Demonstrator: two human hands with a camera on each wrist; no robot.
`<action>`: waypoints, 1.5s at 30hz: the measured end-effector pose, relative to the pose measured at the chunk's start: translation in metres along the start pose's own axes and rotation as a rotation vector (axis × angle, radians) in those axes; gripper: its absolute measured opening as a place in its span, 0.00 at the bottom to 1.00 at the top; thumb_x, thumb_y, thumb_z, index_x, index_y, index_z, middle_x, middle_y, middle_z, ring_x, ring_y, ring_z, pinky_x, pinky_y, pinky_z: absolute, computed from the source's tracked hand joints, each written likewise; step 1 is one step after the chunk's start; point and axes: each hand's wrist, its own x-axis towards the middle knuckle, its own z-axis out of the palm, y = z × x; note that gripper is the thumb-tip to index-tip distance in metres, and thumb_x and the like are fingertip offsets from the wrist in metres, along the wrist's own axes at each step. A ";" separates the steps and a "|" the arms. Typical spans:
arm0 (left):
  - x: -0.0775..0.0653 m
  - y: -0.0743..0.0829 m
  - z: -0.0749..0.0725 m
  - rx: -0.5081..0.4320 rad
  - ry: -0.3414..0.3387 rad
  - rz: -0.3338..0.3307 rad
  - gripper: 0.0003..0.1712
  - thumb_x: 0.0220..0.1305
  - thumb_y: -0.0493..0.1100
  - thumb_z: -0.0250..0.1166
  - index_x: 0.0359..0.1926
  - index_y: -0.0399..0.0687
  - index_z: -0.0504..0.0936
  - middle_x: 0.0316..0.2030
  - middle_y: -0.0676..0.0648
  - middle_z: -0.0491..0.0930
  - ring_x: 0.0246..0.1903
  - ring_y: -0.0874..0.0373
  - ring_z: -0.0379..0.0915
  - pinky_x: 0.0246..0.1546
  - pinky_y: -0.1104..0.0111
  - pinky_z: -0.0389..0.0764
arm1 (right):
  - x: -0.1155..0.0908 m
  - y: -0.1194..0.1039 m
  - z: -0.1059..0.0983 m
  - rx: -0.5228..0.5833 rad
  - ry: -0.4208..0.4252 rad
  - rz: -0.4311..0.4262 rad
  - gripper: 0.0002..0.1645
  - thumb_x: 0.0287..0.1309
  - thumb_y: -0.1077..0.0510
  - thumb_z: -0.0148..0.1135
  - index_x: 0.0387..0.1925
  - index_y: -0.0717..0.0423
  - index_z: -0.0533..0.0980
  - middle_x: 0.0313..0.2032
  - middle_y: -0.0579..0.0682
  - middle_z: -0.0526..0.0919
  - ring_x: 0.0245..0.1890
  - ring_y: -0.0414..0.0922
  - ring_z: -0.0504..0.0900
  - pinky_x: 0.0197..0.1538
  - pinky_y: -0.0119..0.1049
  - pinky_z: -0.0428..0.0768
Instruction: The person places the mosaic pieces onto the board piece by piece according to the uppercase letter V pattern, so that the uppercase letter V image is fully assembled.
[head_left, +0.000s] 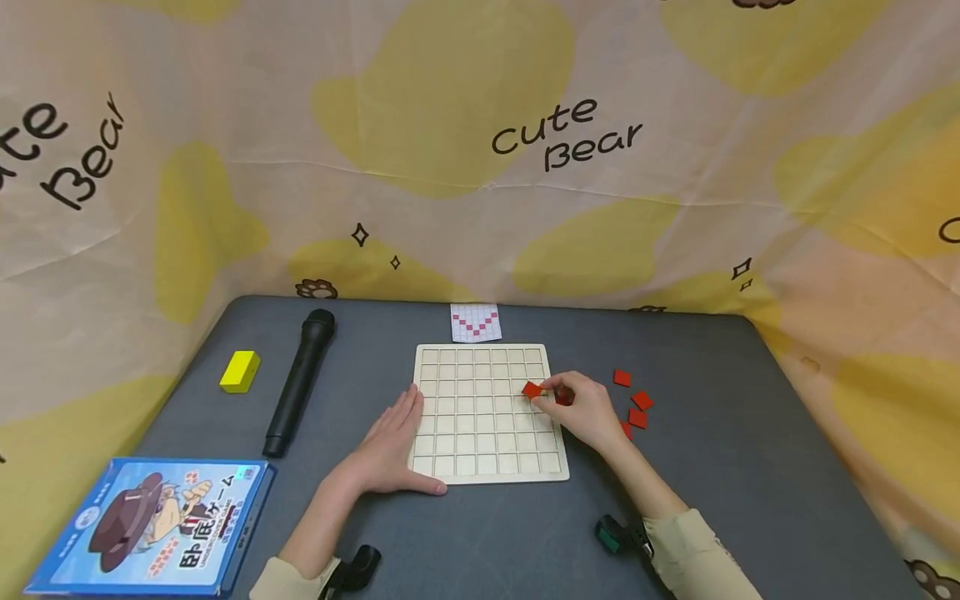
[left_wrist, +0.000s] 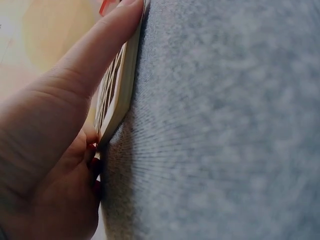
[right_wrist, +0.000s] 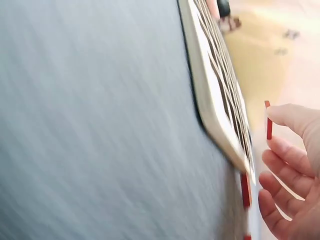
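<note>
Grey fabric-like tabletop (head_left: 480, 542) spans the lower frame; at centre, the outstretched left hand (head_left: 390, 450) braces a square cream gridded board (head_left: 480, 423); the right hand (head_left: 587, 410) pinches a thin red square tile (head_left: 532, 390) over the board's right side, apparently mid-placement, needing alignment with a cell.

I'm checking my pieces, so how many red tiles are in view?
5: one red tile pinched in the right hand above the board, four tiles on the table to its right, the nearest partly behind the arm. More may be hidden.
</note>
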 end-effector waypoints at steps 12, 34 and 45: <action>0.000 -0.002 0.000 -0.044 0.017 0.005 0.80 0.37 0.69 0.78 0.74 0.30 0.40 0.75 0.35 0.34 0.75 0.42 0.30 0.70 0.47 0.42 | -0.025 -0.038 0.026 -0.030 -0.146 -0.221 0.12 0.48 0.51 0.76 0.36 0.44 0.83 0.36 0.39 0.82 0.35 0.40 0.75 0.40 0.34 0.75; -0.001 -0.003 -0.001 -0.083 0.009 -0.007 0.80 0.38 0.68 0.78 0.75 0.31 0.39 0.76 0.36 0.33 0.75 0.42 0.29 0.70 0.47 0.40 | -0.028 -0.043 0.035 -0.089 -0.204 -0.306 0.13 0.49 0.51 0.75 0.39 0.45 0.84 0.39 0.38 0.82 0.44 0.38 0.75 0.48 0.36 0.76; -0.005 -0.008 0.000 -0.158 0.109 0.028 0.65 0.49 0.61 0.75 0.74 0.31 0.49 0.75 0.36 0.42 0.74 0.39 0.38 0.66 0.40 0.46 | -0.020 -0.015 0.011 -0.077 -0.077 -0.267 0.09 0.53 0.56 0.72 0.38 0.48 0.85 0.38 0.41 0.84 0.39 0.41 0.76 0.41 0.39 0.76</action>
